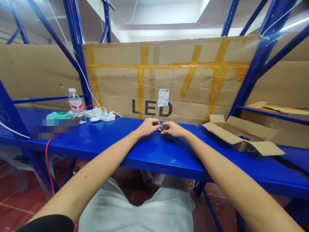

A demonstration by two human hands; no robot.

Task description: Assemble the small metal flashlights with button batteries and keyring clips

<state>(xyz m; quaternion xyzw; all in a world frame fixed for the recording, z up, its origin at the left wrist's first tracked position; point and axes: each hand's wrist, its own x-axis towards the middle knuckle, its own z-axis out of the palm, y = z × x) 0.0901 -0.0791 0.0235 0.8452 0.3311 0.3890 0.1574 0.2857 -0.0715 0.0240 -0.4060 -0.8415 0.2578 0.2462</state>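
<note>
My left hand [149, 126] and my right hand [174, 129] meet just above the blue tabletop, fingers pinched closely together. Between them is a small shiny purple piece [158, 130], partly hidden by the left fingertips. A tiny greenish part [162, 128] shows at the right fingertips; its kind is too small to tell. Both hands are closed on these small parts, and whether the two are joined I cannot make out.
An open cardboard box [243, 133] with a dark blue item inside stands at the right. To the left are a water bottle [76, 106], a green packet [59, 116] and a white power strip [103, 116] with cables. A taped cardboard panel [116, 85] rises behind the table [145, 154].
</note>
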